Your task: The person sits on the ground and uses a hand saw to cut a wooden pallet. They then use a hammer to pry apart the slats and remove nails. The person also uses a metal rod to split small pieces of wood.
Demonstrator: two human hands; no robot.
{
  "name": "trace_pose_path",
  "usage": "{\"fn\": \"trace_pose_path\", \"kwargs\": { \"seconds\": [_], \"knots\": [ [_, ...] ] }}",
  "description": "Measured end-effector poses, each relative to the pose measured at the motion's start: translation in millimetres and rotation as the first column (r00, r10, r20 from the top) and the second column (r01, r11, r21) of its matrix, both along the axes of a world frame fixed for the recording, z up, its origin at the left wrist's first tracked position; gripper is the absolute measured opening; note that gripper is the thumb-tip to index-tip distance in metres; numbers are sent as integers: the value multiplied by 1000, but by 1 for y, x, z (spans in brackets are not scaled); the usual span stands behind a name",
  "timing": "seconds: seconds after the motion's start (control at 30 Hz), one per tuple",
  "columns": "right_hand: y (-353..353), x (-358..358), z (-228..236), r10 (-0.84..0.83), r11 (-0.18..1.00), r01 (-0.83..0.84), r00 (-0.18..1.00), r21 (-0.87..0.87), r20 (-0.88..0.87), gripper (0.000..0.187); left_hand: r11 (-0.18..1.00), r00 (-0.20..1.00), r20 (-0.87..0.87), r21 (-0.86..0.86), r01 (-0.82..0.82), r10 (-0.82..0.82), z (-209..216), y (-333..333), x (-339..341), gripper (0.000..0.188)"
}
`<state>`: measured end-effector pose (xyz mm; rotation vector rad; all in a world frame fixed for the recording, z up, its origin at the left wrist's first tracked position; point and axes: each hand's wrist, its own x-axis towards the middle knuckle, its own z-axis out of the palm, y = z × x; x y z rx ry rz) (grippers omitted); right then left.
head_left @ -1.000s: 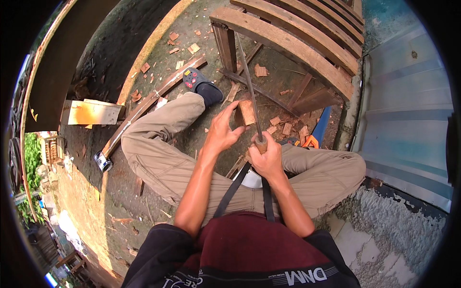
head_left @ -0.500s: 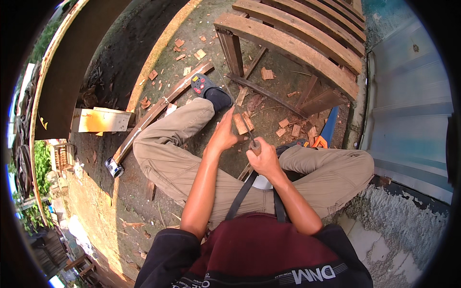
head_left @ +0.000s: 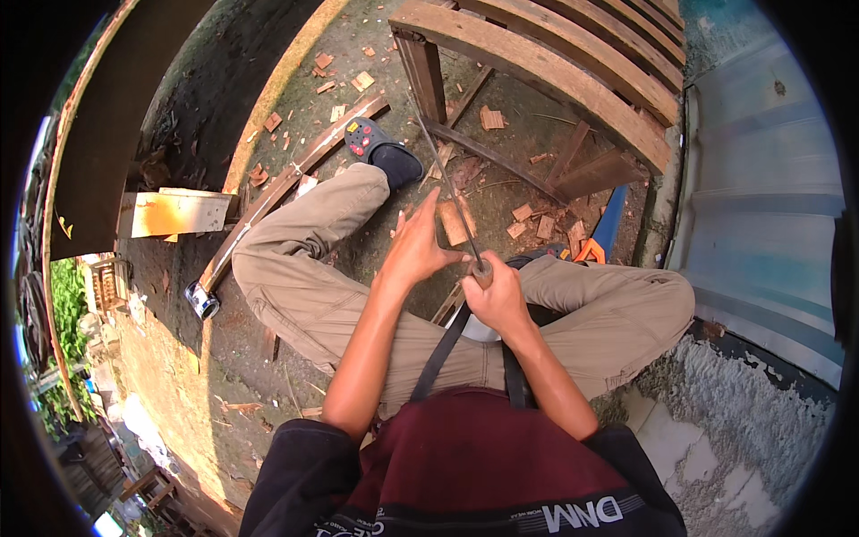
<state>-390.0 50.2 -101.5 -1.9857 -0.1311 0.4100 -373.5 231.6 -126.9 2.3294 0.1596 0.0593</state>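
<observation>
My right hand (head_left: 501, 294) is closed round the wooden handle of a machete (head_left: 453, 189). Its long, thin, dark blade points up and away to the left, seen nearly edge-on. Just left of the blade is my left hand (head_left: 414, 246), fingers stretched forward and thumb reaching toward the base of the blade; whether the thumb touches it I cannot tell. A pale wood block (head_left: 455, 222) lies on the ground beyond the hands, partly crossed by the blade.
A slatted wooden bench (head_left: 537, 72) stands ahead. Near my right foot lies a blue saw (head_left: 610, 219) with an orange handle. A long wooden beam (head_left: 268, 200) rests by my left leg, a can (head_left: 202, 301) at its near end. Wood scraps (head_left: 544, 225) litter the ground; a metal sheet (head_left: 761, 206) is at right.
My left hand has opened more, its thumb spreading out toward the base of the blade. My right hand keeps the machete, with little movement. The whole view has shifted slightly.
</observation>
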Motion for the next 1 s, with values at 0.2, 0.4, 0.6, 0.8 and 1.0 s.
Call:
{"fn": "trace_pose_path", "kwargs": {
  "seconds": [0.2, 0.4, 0.6, 0.8, 1.0],
  "knots": [
    [10, 8, -22, 52, 999, -52, 997, 0, -58, 31, 964, 989, -146, -265, -2, -38, -42, 15, 20, 79],
    [-14, 4, 46, 113, 993, -113, 993, 26, -33, 32, 994, 999, -41, -106, 2, -6, 17, 7, 7, 70],
    [-10, 13, -6, 51, 993, -65, 988, -96, -149, 30, 996, 992, -122, 93, -9, 20, -3, -4, 0, 84],
    [0, 5, -36, 95, 985, -105, 992, -135, -81, 42, 954, 962, -250, -299, 33, -112, -88, 23, 17, 101],
    [-2, 22, -45, 62, 994, -65, 997, -90, -43, 38, 823, 941, -335, -522, -223, 42, -8, 18, 12, 79]
  ]
}}
